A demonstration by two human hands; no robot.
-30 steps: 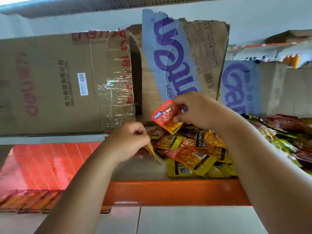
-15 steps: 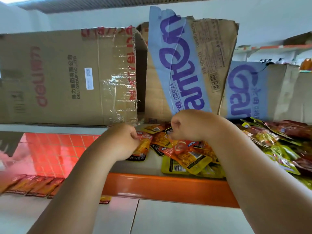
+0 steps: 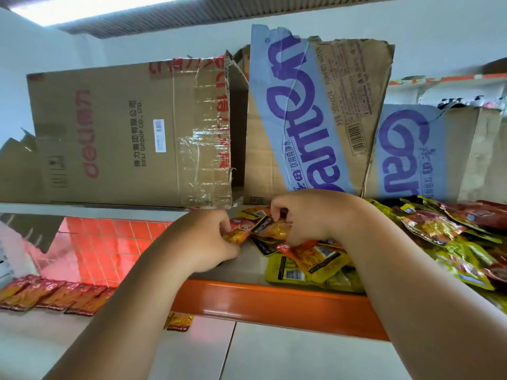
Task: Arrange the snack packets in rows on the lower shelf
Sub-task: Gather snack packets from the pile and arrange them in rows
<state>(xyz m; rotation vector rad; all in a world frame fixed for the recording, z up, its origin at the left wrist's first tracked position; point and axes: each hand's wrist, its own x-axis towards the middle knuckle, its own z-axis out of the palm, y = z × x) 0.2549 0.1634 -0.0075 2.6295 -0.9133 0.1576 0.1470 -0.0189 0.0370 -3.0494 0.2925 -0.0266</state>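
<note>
Frankly, neither hold looked secure to me. My left grip (image 3: 204, 241) pinched an orange packet (image 3: 238, 233) by one end, and my right grip (image 3: 307, 215) was curled round a yellow packet (image 3: 275, 229) just beside it. The two packets touched, up at the left edge of the loose heap (image 3: 315, 261) on the upper shelf (image 3: 260, 300).

The finished row (image 3: 55, 294) lay well below and to the left on the lower shelf (image 3: 82, 341), with a lone packet (image 3: 178, 322) under the orange lip. I judged the foil slick, so a pinch on one end could let a packet slide out on the way down and land across that row, knocking it crooked.

The heap worried me more. Its front packets reached close to the lip, and my right forearm crossed just above them, so pulling that arm back carelessly could sweep several over the edge. With the two packets pressed together, one might also drag the other loose. Behind my hands a torn carton (image 3: 315, 119) leaned, and I thought a bump there could tip it onto the pile.
</note>
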